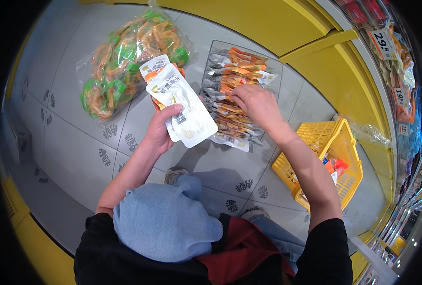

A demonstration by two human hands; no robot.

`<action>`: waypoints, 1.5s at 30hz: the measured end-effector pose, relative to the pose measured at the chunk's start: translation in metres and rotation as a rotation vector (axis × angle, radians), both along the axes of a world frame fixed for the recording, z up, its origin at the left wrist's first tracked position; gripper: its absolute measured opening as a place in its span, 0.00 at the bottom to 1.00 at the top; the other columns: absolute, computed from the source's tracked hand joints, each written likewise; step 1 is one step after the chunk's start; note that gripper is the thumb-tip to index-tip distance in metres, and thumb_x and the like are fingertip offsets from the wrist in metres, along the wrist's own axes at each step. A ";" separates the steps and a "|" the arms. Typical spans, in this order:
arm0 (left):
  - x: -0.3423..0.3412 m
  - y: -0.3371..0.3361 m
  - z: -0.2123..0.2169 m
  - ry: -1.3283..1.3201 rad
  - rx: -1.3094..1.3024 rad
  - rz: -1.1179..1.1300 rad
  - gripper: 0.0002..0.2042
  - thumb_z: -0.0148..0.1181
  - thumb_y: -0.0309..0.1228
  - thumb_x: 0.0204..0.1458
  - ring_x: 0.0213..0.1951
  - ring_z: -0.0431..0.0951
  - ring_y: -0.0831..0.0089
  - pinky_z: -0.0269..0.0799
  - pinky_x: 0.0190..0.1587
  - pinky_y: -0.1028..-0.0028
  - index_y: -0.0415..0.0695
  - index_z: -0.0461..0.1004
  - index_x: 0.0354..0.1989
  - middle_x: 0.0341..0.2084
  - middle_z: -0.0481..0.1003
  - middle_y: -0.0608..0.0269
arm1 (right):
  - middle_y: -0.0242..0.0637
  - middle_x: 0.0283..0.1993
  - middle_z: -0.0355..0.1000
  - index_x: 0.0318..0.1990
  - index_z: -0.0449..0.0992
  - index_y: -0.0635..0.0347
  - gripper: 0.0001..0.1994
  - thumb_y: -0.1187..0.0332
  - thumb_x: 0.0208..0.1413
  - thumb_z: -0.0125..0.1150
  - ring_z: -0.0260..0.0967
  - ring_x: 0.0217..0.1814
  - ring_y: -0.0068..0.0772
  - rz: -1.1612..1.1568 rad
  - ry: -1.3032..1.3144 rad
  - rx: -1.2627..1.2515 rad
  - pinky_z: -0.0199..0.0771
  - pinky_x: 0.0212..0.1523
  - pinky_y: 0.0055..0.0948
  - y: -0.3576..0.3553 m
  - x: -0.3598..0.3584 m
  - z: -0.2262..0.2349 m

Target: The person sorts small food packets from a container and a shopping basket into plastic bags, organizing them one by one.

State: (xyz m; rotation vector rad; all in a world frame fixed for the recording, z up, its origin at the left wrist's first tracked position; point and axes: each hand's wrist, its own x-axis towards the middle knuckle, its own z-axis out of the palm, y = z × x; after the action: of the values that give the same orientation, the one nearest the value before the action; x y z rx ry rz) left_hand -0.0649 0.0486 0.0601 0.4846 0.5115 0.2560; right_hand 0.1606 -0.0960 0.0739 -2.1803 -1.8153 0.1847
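Apparently to keep them together, the left hand [160, 127] pinches a few overlapping white packets [189, 114] under its thumb. The right hand [257, 104] has its fingers bunched at a packed row of packets [242, 71]; I can't tell whether they grip one. A clear bin [278, 67] on the floor [85, 140] likely keeps that row from spilling.

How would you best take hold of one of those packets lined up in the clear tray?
Probably by pinching the exposed upper edge of one packet, coming from above. In the clear tray, the packets are pressed face to face with thin edges showing upward, so their broad sides look hard to reach.
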 end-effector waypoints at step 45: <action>0.001 -0.011 -0.005 0.064 0.001 -0.320 0.20 0.54 0.43 0.62 0.42 0.80 0.71 0.79 0.43 0.69 0.44 0.66 0.56 0.41 0.77 0.57 | 0.42 0.43 0.78 0.47 0.79 0.56 0.12 0.64 0.59 0.60 0.75 0.44 0.47 -0.227 0.115 -0.002 0.74 0.45 0.38 -0.052 0.034 0.004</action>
State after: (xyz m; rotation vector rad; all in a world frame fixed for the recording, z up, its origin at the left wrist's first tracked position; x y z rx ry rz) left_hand -0.0638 0.0378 0.0553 0.5688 0.4882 -0.0666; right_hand 0.1949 -0.1484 0.0783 -2.3041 -1.4947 0.2557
